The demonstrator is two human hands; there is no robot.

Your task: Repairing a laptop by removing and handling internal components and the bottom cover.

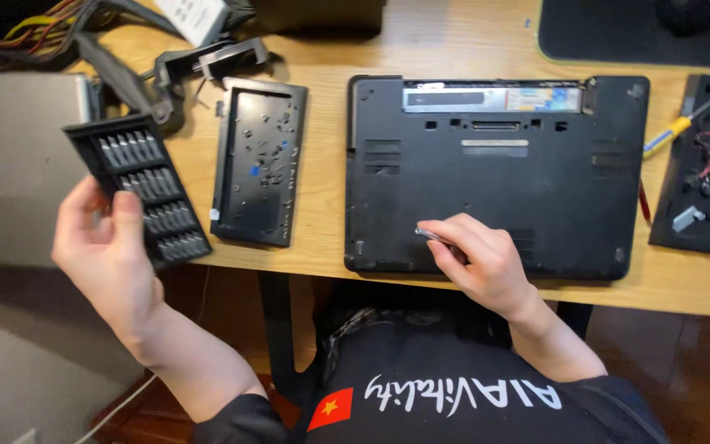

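Note:
My left hand [107, 247] holds a black tray of screwdriver bits [140, 187] up off the desk at the left, thumb on its lower edge. My right hand [477, 263] rests on the underside of a black laptop [495, 177] that lies bottom-up on the wooden desk [322, 164]. Its fingers pinch a small silver tool [429, 235] near the laptop's front edge. A black plastic cover panel [258, 160] lies between the bit tray and the laptop.
A grey closed laptop [18, 164] sits at far left. Cables and black brackets [207, 62] lie at the back left. A yellow-handled screwdriver [669, 136] and a black tray of small parts [704, 177] are at the right. A dark mat [643, 33] lies at the back right.

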